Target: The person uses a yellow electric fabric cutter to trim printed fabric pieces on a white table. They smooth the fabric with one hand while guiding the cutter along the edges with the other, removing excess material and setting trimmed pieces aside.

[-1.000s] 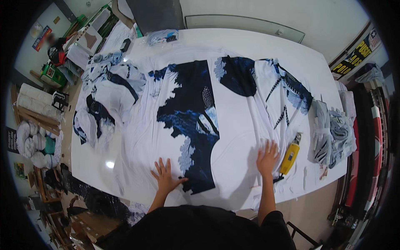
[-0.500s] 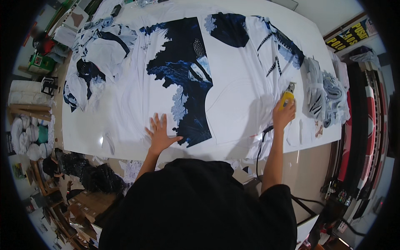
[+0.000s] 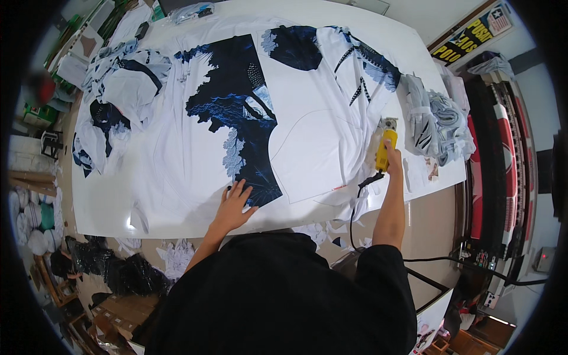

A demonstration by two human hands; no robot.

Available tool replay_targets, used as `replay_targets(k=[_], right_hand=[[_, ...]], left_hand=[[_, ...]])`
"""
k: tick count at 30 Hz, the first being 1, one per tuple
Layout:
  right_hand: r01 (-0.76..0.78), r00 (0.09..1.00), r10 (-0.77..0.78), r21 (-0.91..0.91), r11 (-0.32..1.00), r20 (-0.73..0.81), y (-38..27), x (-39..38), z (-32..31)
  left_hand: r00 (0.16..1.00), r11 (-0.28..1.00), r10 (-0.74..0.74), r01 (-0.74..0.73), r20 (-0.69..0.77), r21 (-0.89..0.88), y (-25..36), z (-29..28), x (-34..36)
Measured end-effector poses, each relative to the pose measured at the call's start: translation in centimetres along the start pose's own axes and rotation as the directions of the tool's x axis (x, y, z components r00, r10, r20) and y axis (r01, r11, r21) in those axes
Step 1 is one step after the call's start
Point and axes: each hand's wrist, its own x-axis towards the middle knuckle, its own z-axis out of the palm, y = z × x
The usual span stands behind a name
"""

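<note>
My left hand (image 3: 232, 210) lies flat with fingers stretched out at the lower tip of a dark navy printed cloth panel (image 3: 260, 171), near the table's front edge. In my right hand (image 3: 394, 160) is a yellow corded electric cloth cutter (image 3: 383, 155), its metal head (image 3: 388, 123) pointing away from me. The cutter is beside the right edge of the spread white cloth (image 3: 310, 148), which carries thin curved outlines. Whether the blade touches the cloth cannot be made out. A black cord (image 3: 353, 228) hangs from the cutter over the table edge.
Folded grey-white cloth bundles (image 3: 449, 127) lie right of the cutter. Crumpled printed pieces (image 3: 127, 97) cover the table's left side. Cloth scraps and black plastic bags (image 3: 133, 272) are on the floor. Fabric rolls (image 3: 506, 171) stand at the right.
The whole view has shifted, moving the table leftward in the picture. My left hand has slid right onto the dark print, fingers closer together. The cutter now points more straight ahead.
</note>
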Motion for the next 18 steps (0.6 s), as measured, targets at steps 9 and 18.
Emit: replay_targets(k=[9, 18], right_hand=[[0.07, 0.995, -0.076, 0.089, 0.994, 0.059, -1.0, -26.2, 0.8], [0.357, 0.931, -0.167, -0.726, 0.588, 0.323, 4.5, -43.8, 8.0]], left_hand=[[0.972, 0.992, -0.012, 0.041, -0.235, 0.12, -6.1, -1.9, -0.9], [0.986, 0.958, -0.137, 0.155, -0.091, 0.24, -6.6, -3.8, -0.3]])
